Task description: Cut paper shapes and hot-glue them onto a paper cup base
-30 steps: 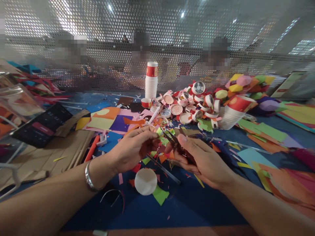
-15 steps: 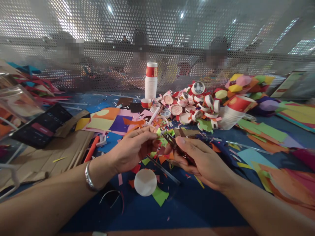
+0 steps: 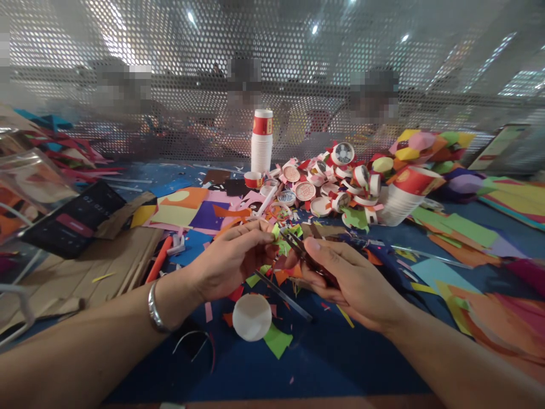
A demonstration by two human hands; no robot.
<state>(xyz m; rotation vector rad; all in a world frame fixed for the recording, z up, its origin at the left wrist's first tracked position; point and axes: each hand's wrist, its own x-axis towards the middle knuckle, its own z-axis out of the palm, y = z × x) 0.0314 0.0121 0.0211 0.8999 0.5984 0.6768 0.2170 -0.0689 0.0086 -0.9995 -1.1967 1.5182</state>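
Observation:
My left hand (image 3: 234, 255), with a silver bangle on its wrist, pinches a small light-green paper piece (image 3: 281, 240) between thumb and fingers. In my right hand (image 3: 340, 272) is a pair of dark scissors (image 3: 304, 250), gripped by the handles. The blades point up and left and lie against the green paper; whether they bite into it is too small to tell. Below the hands a round white paper disc (image 3: 252, 317) lies on the blue table (image 3: 332, 363). A green paper scrap (image 3: 278, 341) sits at its lower right.
Behind my hands is a heap of cut cup bottoms (image 3: 305, 190), beside an upright cup stack (image 3: 261, 147) and a tilted cup stack (image 3: 404, 196). Cardboard (image 3: 76, 272) and a phone (image 3: 72, 218) lie left, coloured paper (image 3: 451, 278) right. A perforated metal screen (image 3: 179, 130) stands behind.
Both hands stay nearly in place at the green paper. The scissor blades have shifted only slightly. The rest of the table looks unchanged.

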